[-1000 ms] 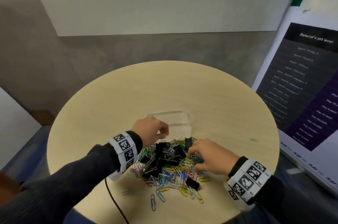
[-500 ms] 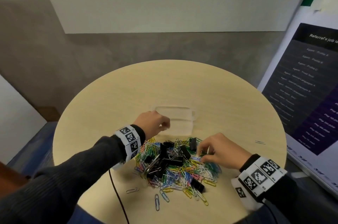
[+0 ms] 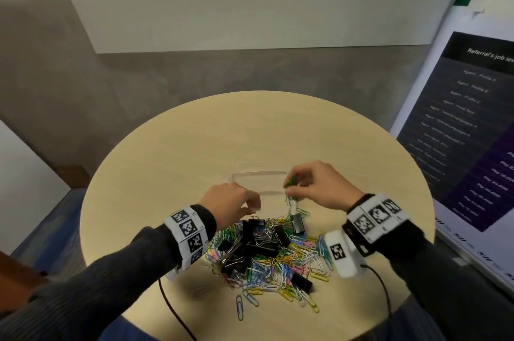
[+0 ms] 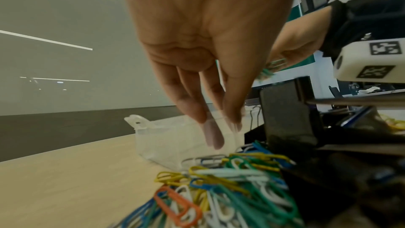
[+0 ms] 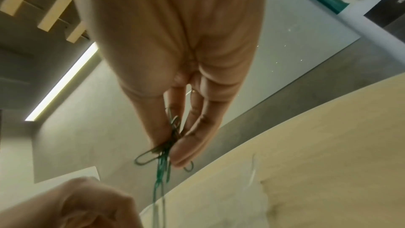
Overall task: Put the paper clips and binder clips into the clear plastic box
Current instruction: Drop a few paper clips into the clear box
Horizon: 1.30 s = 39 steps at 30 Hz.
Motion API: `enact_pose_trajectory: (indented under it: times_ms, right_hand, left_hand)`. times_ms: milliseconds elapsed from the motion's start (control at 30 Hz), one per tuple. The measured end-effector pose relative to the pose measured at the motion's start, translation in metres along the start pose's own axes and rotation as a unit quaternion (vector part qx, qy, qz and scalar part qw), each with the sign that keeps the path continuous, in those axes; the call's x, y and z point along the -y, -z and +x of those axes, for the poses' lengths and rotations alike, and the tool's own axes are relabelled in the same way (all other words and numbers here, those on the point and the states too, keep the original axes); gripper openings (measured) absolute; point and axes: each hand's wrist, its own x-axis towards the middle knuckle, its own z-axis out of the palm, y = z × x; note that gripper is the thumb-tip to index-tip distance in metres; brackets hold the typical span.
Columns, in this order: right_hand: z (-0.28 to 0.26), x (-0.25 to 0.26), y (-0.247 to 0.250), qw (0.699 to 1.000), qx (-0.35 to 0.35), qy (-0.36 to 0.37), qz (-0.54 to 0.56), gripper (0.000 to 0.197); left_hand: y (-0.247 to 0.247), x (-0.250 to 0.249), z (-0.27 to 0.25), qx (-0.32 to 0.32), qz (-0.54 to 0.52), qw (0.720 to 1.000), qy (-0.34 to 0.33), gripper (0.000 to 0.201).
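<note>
A small clear plastic box (image 3: 258, 177) (image 4: 157, 138) stands open near the middle of the round table (image 3: 278, 129), just beyond a heap of coloured paper clips (image 3: 281, 260) (image 4: 219, 188) mixed with black binder clips (image 3: 251, 246) (image 4: 285, 119). My left hand (image 3: 254, 207) (image 4: 221, 127) pinches the box's near wall, one finger showing through the plastic. My right hand (image 3: 289, 187) (image 5: 173, 145) is raised at the box's right end and pinches a tangled bunch of green paper clips (image 3: 291, 197) (image 5: 163, 159) that dangles from its fingertips.
A few stray paper clips (image 3: 239, 310) lie near the table's front edge. Cables (image 3: 172, 307) from the wrist cameras trail over that edge. A large printed board (image 3: 472, 132) leans close to the table on the right. The far half of the tabletop is bare wood.
My right hand has risen from the heap with the bunch of green paper clips and moved forward to the box's right end. The left hand stays at the box.
</note>
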Motion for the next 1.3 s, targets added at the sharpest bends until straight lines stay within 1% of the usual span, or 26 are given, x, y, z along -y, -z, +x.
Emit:
enact_pose_trajectory:
  times_ms: [67,100,133,267,367,433,533,567,633,667,700,767,800,833,900,1000,1067,1167,1300]
  right_hand:
    - [0.015,0.004,-0.005,0.999,-0.037,-0.004,-0.029,0.007]
    - [0.021,0.006,-0.009,0.998,-0.04,-0.007,-0.047,0.008]
    - [0.026,0.006,-0.012,0.997,-0.033,-0.01,-0.063,0.01]
    - [0.025,0.001,-0.018,0.996,0.036,-0.024,-0.081,0.02]
    - [0.008,-0.004,-0.01,0.997,0.03,-0.019,-0.071,0.02]
    - [-0.007,-0.009,0.0,0.998,0.007,-0.018,-0.066,0.02]
    - [-0.032,-0.034,0.026,0.992,-0.048,-0.045,-0.103,0.018]
    - [-0.04,-0.046,0.037,0.987,-0.077,-0.069,-0.126,0.015]
    - [-0.055,-0.077,0.06,0.965,-0.139,-0.135,-0.176,0.009]
    - [-0.062,-0.092,0.07,0.952,-0.152,-0.174,-0.202,0.009]
    - [-0.069,-0.106,0.078,0.939,-0.143,-0.215,-0.225,0.012]
    - [-0.079,-0.128,0.084,0.918,-0.085,-0.29,-0.255,0.019]
    - [-0.083,-0.134,0.084,0.914,-0.064,-0.309,-0.256,0.02]
    - [-0.084,-0.136,0.082,0.915,-0.055,-0.312,-0.25,0.018]
    - [-0.085,-0.133,0.079,0.924,-0.05,-0.292,-0.24,0.015]
    - [-0.08,-0.127,0.071,0.935,-0.018,-0.26,-0.241,0.02]
    - [-0.076,-0.12,0.066,0.937,0.007,-0.254,-0.238,0.017]
    - [-0.067,-0.107,0.057,0.939,0.05,-0.242,-0.24,0.011]
    - [-0.052,-0.086,0.038,0.934,0.109,-0.205,-0.273,0.016]
  left_hand:
    - [0.0,0.001,0.0,0.005,-0.001,1.0,0.004,0.018]
    - [0.001,0.001,-0.001,0.006,-0.002,1.0,0.007,0.018]
    - [0.001,0.001,-0.001,0.005,-0.002,1.0,0.01,0.019]
    - [-0.003,0.003,-0.009,-0.019,0.005,1.0,0.022,0.03]
    - [-0.003,0.012,-0.021,-0.064,-0.008,0.998,0.027,0.032]
    - [-0.001,0.018,-0.033,-0.087,-0.02,0.995,0.034,0.03]
    - [0.0,0.026,-0.053,-0.1,-0.045,0.993,0.048,0.024]
    - [0.0,0.03,-0.06,-0.096,-0.056,0.992,0.052,0.022]
    - [0.001,0.034,-0.073,-0.078,-0.08,0.992,0.057,0.017]
    - [0.001,0.036,-0.079,-0.068,-0.09,0.992,0.06,0.015]
    - [0.0,0.038,-0.084,-0.059,-0.096,0.992,0.063,0.014]
    - [-0.002,0.041,-0.09,-0.041,-0.093,0.992,0.075,0.014]
    - [-0.003,0.041,-0.091,-0.029,-0.092,0.992,0.082,0.015]
    - [-0.005,0.042,-0.092,-0.016,-0.092,0.992,0.087,0.017]
    - [-0.008,0.042,-0.092,0.005,-0.097,0.991,0.094,0.021]
    - [-0.013,0.038,-0.09,0.02,-0.1,0.989,0.105,0.027]
    - [-0.014,0.036,-0.088,0.021,-0.098,0.989,0.11,0.03]
    - [-0.012,0.035,-0.087,0.014,-0.1,0.989,0.111,0.025]
    - [-0.011,0.034,-0.084,0.008,-0.104,0.987,0.119,0.028]
